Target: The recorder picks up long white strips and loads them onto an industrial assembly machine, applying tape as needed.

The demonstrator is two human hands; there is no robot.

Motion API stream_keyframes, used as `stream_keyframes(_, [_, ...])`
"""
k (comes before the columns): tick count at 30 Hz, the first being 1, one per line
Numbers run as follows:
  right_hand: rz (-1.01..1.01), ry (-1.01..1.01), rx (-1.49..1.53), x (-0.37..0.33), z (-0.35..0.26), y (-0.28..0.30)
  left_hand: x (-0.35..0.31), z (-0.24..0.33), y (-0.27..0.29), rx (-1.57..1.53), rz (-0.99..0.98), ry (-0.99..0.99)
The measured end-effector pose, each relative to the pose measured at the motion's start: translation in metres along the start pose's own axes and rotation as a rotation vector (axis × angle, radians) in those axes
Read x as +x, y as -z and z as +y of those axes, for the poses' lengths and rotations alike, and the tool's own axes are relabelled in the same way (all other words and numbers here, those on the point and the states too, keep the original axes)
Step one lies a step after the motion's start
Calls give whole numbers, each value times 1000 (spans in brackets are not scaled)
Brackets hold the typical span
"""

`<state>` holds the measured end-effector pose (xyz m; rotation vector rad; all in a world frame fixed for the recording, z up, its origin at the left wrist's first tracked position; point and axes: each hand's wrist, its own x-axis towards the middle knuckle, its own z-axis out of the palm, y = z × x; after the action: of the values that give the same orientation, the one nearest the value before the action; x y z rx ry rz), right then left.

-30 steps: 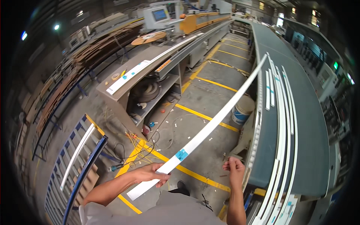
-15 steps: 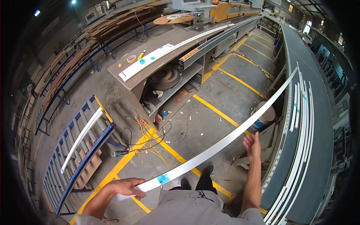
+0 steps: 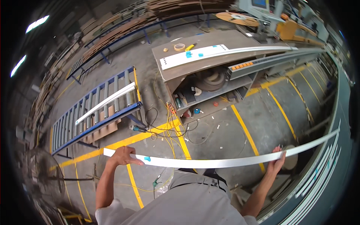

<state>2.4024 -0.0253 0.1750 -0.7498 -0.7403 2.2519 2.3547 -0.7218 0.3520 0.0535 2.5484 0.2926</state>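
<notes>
The long, thin white metal strip (image 3: 225,162) spans level across the body, above the concrete floor, bowing slightly. The left hand (image 3: 122,156) grasps it near its left end, fingers curled over the top edge. The right hand (image 3: 277,162) grips it further along, fingers wrapped from behind; the strip extends well past them. A small blue label (image 3: 147,159) sits just beside the left fingertips. Yellow floor lines (image 3: 245,129) run beyond the strip.
</notes>
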Motion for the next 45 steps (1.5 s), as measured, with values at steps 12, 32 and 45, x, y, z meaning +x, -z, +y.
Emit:
stream_keyframes(12, [-352,-500,-39,-79,98,-135,141,213,22,-10,182,-371])
stream_keyframes(32, [1,-90,-196,48,118,-223,618,68,186,-83,949,-204])
stream_keyframes(45, [-1,-174,-119,60,158,-263,624,57,249,69,825,-50])
